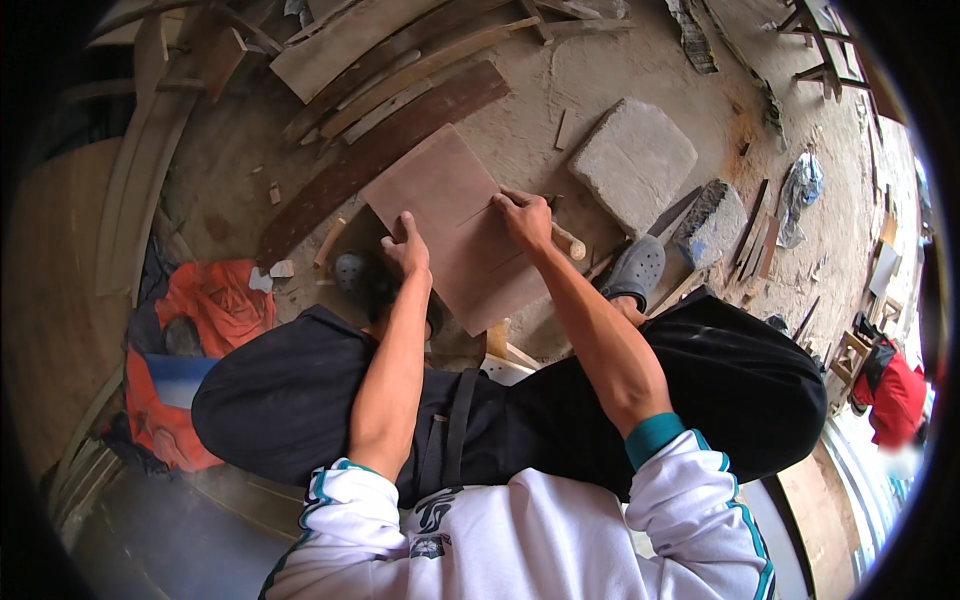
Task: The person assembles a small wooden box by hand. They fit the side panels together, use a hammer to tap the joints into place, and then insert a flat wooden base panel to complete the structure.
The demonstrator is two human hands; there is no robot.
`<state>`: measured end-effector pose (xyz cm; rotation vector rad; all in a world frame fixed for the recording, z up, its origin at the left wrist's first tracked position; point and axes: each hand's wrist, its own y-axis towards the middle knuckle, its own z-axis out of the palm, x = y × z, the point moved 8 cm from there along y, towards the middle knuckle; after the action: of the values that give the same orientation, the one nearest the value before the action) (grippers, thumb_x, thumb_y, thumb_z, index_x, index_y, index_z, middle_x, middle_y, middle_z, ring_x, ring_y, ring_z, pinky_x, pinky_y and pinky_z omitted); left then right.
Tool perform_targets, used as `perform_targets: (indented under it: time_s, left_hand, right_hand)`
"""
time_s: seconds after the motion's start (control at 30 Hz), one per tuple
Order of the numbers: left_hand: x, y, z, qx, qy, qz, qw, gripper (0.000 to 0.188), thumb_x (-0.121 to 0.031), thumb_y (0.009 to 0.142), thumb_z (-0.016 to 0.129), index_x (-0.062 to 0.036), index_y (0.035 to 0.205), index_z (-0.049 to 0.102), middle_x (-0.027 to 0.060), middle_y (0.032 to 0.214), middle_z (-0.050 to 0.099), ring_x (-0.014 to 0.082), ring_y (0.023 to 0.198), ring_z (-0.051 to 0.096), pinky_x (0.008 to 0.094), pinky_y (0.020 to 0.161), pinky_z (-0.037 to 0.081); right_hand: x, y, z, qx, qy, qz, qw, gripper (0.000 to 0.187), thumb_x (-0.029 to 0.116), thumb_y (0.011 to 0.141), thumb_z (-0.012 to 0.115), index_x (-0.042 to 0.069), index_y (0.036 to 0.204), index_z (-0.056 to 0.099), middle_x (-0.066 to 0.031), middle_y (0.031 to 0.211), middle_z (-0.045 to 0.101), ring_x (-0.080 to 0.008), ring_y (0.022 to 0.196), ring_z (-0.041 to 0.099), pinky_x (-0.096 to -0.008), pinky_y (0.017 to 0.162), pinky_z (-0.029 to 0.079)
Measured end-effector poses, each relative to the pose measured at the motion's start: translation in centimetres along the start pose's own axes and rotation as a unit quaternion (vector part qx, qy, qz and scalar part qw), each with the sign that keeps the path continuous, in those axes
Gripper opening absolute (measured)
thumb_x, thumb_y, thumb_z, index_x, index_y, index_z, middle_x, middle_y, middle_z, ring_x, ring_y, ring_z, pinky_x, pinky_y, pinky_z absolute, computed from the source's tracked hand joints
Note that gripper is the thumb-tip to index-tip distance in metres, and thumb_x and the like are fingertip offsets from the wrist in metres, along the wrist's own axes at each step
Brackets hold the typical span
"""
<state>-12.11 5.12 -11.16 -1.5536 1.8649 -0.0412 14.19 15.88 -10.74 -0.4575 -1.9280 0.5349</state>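
A flat rectangular brown wooden board is held tilted between my knees, with a couple of thin dark lines on its face. My left hand grips its left edge, one digit lying on the top face. At the upper right edge my right hand is closed on the board, fingertips pressed together over the edge. A short dark line starts by those fingertips; whether it is a mark or a thin object I cannot tell. A rounded wooden handle pokes out beside my right wrist, its other end hidden.
A rough concrete slab lies beyond my right foot in its grey clog. Long planks are piled ahead. Orange cloth is bundled by my left knee. Wood strips and a plastic bag lie to the right.
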Motion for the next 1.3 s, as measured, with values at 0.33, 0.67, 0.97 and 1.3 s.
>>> perform_targets:
  time_s: [0.33,0.67,0.97,1.3]
  left_hand:
    - [-0.8,1.3,1.0,0.152,0.008,-0.005,0.988,0.093,-0.051,0.080,0.070,0.0138,0.138,0.037,0.0295,0.135,0.050,0.0369,0.124,0.052,0.0417,0.101,0.044]
    - [-1.6,0.4,1.9,0.192,0.047,0.092,0.976,0.119,-0.035,0.065,0.087,0.0175,0.143,0.013,0.0319,0.147,0.032,0.0348,0.136,0.038,0.0370,0.112,0.032]
    - [-1.0,0.9,2.2,0.214,0.109,0.072,0.968,0.123,-0.044,0.066,0.084,0.0181,0.143,0.012,0.0348,0.147,0.030,0.0386,0.138,0.035,0.0401,0.114,0.029]
    - [0.2,1.8,3.5,0.205,0.081,0.092,0.971,0.118,-0.044,0.065,0.086,0.0200,0.140,0.021,0.0361,0.140,0.040,0.0407,0.130,0.045,0.0409,0.110,0.035]
  right_hand:
    - [-0.5,0.4,0.6,0.028,-0.003,-0.041,0.999,0.033,0.024,0.089,0.063,0.007,0.117,0.068,-0.0191,0.111,0.068,-0.0327,0.106,0.065,-0.0356,0.092,0.048]
    - [-1.0,-1.4,0.1,0.023,-0.083,-0.045,0.995,0.041,0.026,0.087,0.069,0.003,0.121,0.064,-0.0188,0.116,0.067,-0.0297,0.111,0.064,-0.0337,0.094,0.047]
    - [-1.1,-2.3,-0.3,-0.012,-0.075,-0.017,0.997,0.045,0.030,0.086,0.071,0.008,0.124,0.064,-0.0180,0.114,0.068,-0.0300,0.108,0.065,-0.0351,0.093,0.047]
    - [-1.6,-2.3,-0.2,-0.027,-0.060,-0.005,0.998,0.042,0.028,0.085,0.072,0.012,0.124,0.065,-0.0214,0.111,0.067,-0.0330,0.107,0.065,-0.0368,0.091,0.047]
